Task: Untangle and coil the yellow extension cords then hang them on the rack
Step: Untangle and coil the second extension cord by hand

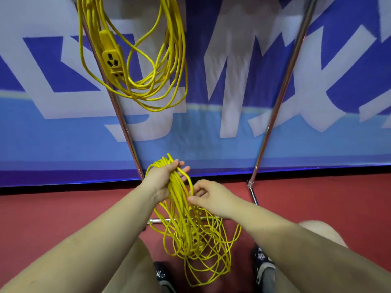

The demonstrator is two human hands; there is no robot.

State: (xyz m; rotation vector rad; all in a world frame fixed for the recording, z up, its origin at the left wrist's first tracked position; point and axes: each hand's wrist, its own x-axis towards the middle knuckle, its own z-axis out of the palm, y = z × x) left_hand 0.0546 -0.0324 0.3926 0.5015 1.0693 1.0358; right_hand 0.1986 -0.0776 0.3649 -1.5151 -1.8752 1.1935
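Left hand [161, 179] grip holds the tangled yellow extension cord bundle [190, 229], right hand [208, 197] grip pinches one strand; lower loops overlap indistinguishably.

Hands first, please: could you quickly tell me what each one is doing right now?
Left hand: closed around the gathered loops of the yellow cord.
Right hand: pinching a single loop of the same cord.

Above the left hand [163, 180] gripping the tangled cord [190, 235], cut off by the top edge: rack [281, 89] crossbar and hung coil's [148, 81] upper loops.
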